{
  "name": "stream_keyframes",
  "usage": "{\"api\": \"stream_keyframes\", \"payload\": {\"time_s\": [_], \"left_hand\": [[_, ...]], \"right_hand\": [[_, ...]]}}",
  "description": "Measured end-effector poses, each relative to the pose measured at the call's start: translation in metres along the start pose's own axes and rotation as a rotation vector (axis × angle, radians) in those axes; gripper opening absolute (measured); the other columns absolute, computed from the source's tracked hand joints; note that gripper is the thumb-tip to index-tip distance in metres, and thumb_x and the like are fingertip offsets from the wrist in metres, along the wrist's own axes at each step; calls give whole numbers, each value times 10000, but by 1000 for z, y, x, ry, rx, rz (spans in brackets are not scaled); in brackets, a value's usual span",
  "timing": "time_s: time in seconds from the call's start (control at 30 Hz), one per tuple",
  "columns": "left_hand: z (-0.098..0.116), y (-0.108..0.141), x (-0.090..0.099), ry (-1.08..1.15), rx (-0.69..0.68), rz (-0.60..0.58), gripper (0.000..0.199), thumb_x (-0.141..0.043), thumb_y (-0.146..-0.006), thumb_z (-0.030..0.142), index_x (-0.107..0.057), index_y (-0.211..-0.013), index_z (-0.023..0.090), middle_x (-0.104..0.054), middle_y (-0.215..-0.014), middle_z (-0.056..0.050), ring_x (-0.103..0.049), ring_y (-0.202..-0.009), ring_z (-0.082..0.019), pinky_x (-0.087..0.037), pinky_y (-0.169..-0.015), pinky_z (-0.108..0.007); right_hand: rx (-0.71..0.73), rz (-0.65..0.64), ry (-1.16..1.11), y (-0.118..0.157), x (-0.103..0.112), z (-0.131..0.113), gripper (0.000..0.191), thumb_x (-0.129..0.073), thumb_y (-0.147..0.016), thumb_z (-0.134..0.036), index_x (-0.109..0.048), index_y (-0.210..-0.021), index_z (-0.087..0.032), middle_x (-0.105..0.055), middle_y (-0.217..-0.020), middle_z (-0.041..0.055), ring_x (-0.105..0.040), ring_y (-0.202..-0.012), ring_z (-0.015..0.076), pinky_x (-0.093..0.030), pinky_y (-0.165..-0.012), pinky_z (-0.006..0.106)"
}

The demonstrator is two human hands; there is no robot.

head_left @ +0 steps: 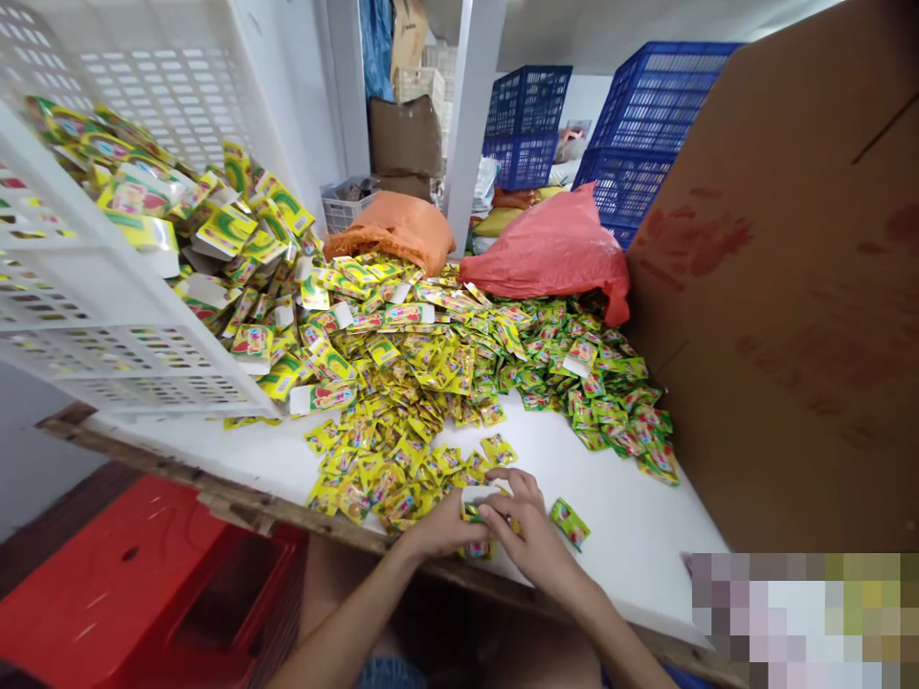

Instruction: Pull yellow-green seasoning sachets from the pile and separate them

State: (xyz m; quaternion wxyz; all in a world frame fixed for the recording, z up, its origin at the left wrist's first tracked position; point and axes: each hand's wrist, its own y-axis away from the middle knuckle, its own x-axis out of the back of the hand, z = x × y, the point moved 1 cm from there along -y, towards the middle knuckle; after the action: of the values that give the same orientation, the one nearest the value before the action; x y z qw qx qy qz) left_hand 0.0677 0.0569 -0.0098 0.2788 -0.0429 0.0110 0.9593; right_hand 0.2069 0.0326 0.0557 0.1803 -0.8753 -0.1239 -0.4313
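Note:
Near the table's front edge, my left hand is closed around a small yellow-green carton whose white flap stands up. My right hand is on the carton's right side, thumb and fingers bent against it. A bit of yellow wrapper shows under the right palm; whether it is gripped is hidden. Beside that hand lies a single green sachet. Yellow sachets are spread to the left of my hands, and a heap of green sachets lies farther right.
A white plastic crate lies tipped at left, small cartons spilling from it. Behind the heaps are an orange sack and a red bag. A large cardboard box walls the right side. A red stool stands lower left.

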Motion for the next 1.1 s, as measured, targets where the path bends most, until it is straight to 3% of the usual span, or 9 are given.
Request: {"api": "stream_keyframes", "payload": {"time_s": [0.1, 0.2, 0.33, 0.43, 0.5, 0.63, 0.77, 0.87, 1.1], "left_hand": [[4, 7, -1, 69, -59, 114, 474, -714, -652, 193, -521, -1084, 163, -631, -1000, -47, -569, -957, -206, -433, -833, -298], [4, 13, -1, 232, -101, 248, 494, -703, -689, 199, -403, -1081, 206, -624, -1005, -50, -596, -912, -178, -446, -789, -282], [1, 15, -3, 286, -56, 159, 482, -700, -694, 167, -354, -1026, 212, -631, -793, 5, -614, -719, -135, -452, -689, -252], [0, 17, -3, 207, -94, 257, 527, -684, -708, 155, -318, -1079, 235, -606, -827, 15, -613, -753, -137, -457, -716, -264], [1, 18, -2, 131, -118, 313, 408, -651, -739, 164, -382, -1040, 222, -586, -883, 1, -602, -804, -137, -453, -745, -263], [3, 19, 2, 36, -58, 248, 163, -621, -757, 182, -513, -878, 167, -568, -787, 3, -577, -755, -127, -442, -696, -231], [9, 17, 5, -90, -94, 281, 92, -630, -736, 158, -553, -786, 155, -573, -807, -9, -576, -784, -139, -449, -743, -243], [11, 18, 4, -67, -156, 304, 157, -588, -773, 154, -547, -923, 173, -602, -909, -35, -597, -862, -160, -464, -806, -278], [20, 26, -1, -290, -171, 310, 100, -578, -797, 218, -636, -866, 175, -674, -949, -66, -609, -935, -189, -445, -878, -302]], "right_hand": [[0, 2, -63, 7, 0, 9, 185, -498, -860, -340, -662, -877, -258, -555, -1142, 69, -435, -1129, 276, -373, -901, 439], [-109, 134, -224, 16, -9, 23, 250, -502, -859, -351, -555, -1071, -230, -589, -1076, 78, -517, -1048, 239, -411, -884, 390], [-160, 167, -426, 26, -33, 35, 188, -505, -862, -345, -571, -972, -208, -629, -977, 63, -577, -951, 208, -446, -848, 323], [-231, 281, -483, 29, -45, 39, 245, -553, -835, -348, -562, -1032, -201, -639, -966, 58, -600, -892, 200, -471, -797, 307], [-261, 327, -509, 29, -47, 41, 255, -560, -830, -349, -562, -1035, -197, -643, -964, 60, -609, -881, 202, -481, -780, 307], [-175, 241, -477, 26, -41, 41, 184, -517, -859, -333, -645, -879, -202, -662, -931, 62, -592, -941, 223, -446, -863, 347], [-143, 261, -488, 21, -39, 40, 209, -505, -865, -330, -657, -936, -205, -666, -915, 66, -601, -913, 221, -472, -820, 340], [-197, 329, -525, 20, -42, 39, 265, -513, -861, -317, -602, -1085, -207, -671, -934, 62, -624, -852, 200, -501, -759, 319], [-77, 240, -451, 24, -34, 32, 187, -559, -839, -273, -674, -980, -232, -672, -1005, 62, -600, -972, 216, -461, -881, 362]]}}
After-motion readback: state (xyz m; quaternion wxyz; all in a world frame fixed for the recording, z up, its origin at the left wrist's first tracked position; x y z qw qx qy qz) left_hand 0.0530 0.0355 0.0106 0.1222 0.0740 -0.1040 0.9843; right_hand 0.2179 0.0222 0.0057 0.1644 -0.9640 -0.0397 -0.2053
